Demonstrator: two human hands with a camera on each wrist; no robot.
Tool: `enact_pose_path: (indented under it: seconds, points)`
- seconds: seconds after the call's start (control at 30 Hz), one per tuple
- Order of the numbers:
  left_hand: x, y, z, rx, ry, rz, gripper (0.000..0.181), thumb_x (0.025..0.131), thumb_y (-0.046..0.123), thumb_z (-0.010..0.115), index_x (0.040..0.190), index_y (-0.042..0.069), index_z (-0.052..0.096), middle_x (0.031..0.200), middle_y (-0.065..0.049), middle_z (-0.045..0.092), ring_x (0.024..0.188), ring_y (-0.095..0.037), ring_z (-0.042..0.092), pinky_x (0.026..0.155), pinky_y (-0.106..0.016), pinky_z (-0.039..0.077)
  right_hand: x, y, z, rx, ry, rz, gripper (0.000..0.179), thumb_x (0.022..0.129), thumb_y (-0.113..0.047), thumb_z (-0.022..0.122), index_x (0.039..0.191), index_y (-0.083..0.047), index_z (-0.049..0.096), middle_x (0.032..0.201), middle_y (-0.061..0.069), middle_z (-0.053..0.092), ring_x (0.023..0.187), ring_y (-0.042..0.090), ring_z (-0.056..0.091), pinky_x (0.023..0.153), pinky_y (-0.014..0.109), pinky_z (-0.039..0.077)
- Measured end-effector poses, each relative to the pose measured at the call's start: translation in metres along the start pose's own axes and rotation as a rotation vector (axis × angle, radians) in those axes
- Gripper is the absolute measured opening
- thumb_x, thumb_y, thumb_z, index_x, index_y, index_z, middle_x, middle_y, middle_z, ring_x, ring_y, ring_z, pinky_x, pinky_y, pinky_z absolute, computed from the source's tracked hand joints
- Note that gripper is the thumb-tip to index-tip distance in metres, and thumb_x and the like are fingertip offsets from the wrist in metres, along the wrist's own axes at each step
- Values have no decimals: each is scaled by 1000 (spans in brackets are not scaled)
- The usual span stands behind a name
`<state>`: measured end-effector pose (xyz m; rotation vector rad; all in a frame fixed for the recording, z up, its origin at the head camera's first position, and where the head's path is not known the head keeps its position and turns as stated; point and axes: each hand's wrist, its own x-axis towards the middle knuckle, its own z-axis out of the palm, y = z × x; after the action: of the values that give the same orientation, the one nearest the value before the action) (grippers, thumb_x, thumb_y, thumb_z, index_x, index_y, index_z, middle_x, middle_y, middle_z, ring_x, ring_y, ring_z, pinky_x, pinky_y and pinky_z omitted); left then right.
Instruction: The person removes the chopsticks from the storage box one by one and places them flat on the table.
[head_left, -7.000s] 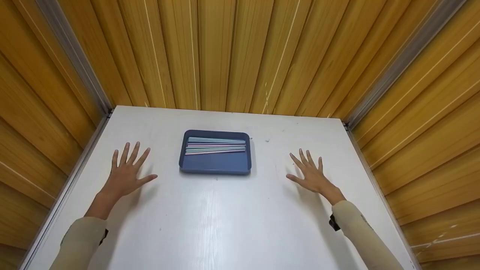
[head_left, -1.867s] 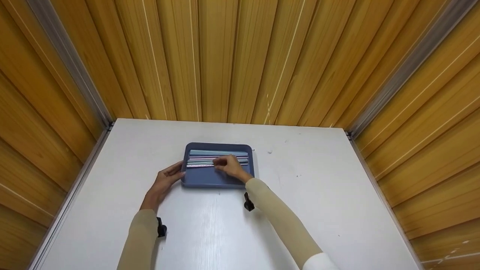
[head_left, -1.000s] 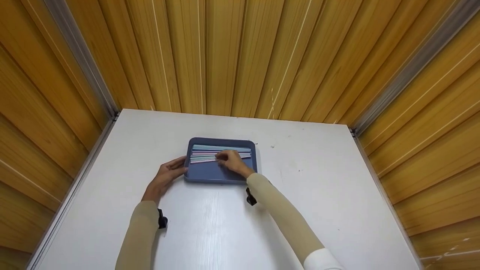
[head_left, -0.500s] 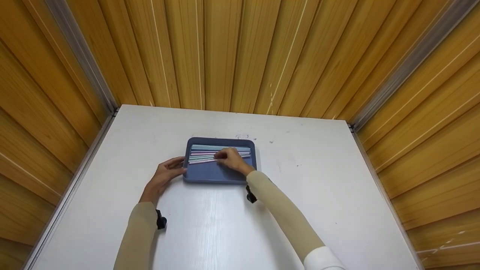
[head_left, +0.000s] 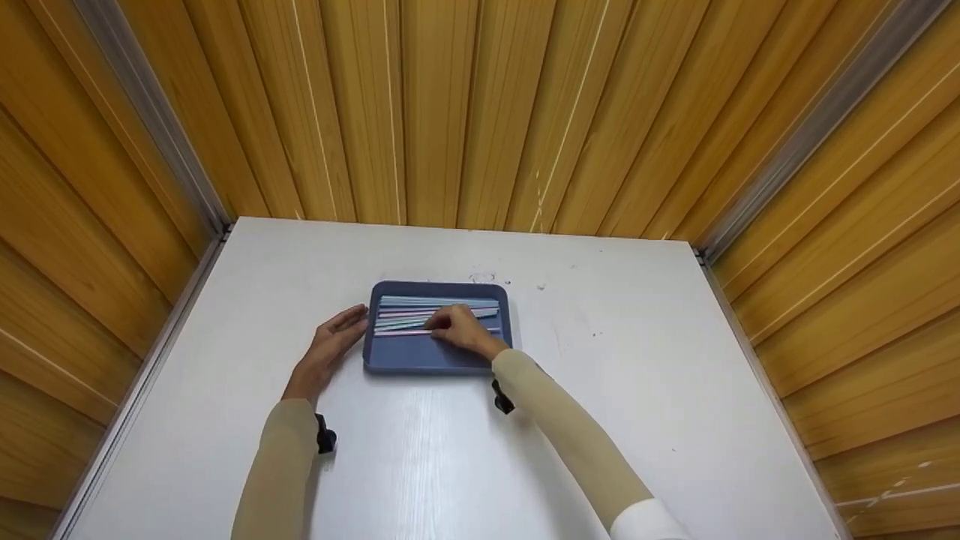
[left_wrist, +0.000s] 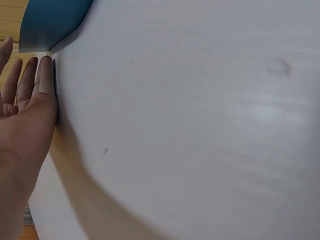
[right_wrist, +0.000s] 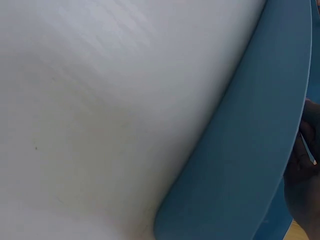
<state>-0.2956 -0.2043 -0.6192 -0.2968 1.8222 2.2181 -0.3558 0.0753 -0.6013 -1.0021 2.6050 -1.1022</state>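
In the head view, a blue tray (head_left: 435, 360) holds a bundle of thin pastel straws (head_left: 401, 302) lying lengthwise. My right hand (head_left: 463, 330) reaches over the tray's front right side, thumb and fingers curled together in a pinch on a pink straw (head_left: 397, 334) that lies apart at the front of the bundle. That hand covers the straw's middle. Just left of the tray, my left hand (head_left: 330, 351) has its fingers extended, the tips right at the tray's side. The right wrist view shows the tray wall (right_wrist: 240, 150) hiding most of the right hand (right_wrist: 305, 165).
A white table (head_left: 405, 450) carries the tray, with small dark marks (head_left: 540, 287) on its surface behind and right of it. Wood-patterned walls (head_left: 465, 112) enclose the back and both sides. Dark wrist cameras (head_left: 325, 435) sit on both sleeves.
Both hands came in from wide apart to the tray. The right fingers went to the straws, and the pink straw has shifted forward from the bundle. My left fingers have straightened beside the tray.
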Motion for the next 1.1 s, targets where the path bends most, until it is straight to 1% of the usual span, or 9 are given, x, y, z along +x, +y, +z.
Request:
enact_pose_path:
  seconds: [0.1,0.17,0.27,0.4,0.5,0.63,0.87,1.1]
  points:
    - [8,-1,0,-11,-18,8,66,99,13,68,158,9,38,167,-10,35,156,-22,30,127,-33,33,0,-1,0,-1,-14,-22,15,89,3,74,104,5,78,102,19,78,97,32,74,89,38,62]
    - [10,-3,1,-14,-30,16,67,98,11,69,158,9,39,167,-10,34,156,-22,29,128,-34,32,-1,-1,0,-1,-22,-36,15,90,1,75,104,4,78,102,18,78,97,32,73,88,37,62]
    - [12,-5,2,-18,-39,30,69,96,9,71,158,9,39,166,-11,35,156,-23,30,128,-34,32,-2,-2,1,3,-29,-32,16,90,-1,76,105,3,78,103,17,78,98,31,73,88,35,62]
    - [13,-6,1,-7,-25,43,70,95,7,72,157,9,40,165,-11,37,156,-22,31,127,-33,32,0,-3,2,44,-41,-16,17,89,-1,77,106,4,78,103,18,78,97,32,74,85,32,63]
    - [14,-7,1,-4,-19,51,70,94,6,73,157,9,41,165,-11,38,155,-22,32,127,-32,32,2,-4,2,50,-52,-17,17,89,-1,77,105,4,78,102,18,78,95,32,74,81,28,62]
    - [16,-8,2,-23,-29,69,69,94,5,73,156,7,41,164,-13,39,155,-23,34,128,-33,32,3,-5,2,25,-61,-17,17,88,-1,78,104,4,78,99,19,77,91,31,73,77,25,61]
    - [16,-10,4,-33,-27,61,68,95,3,71,156,6,42,164,-12,39,155,-24,33,128,-34,30,3,-5,5,-33,-88,-4,16,90,-4,77,105,2,79,99,17,77,90,28,71,75,22,58]
    - [15,-10,3,-48,-19,68,67,94,4,72,155,6,43,163,-13,40,154,-23,35,128,-34,31,3,-7,6,-72,-113,-4,13,92,-3,75,103,2,79,101,17,76,94,29,71,80,27,60]
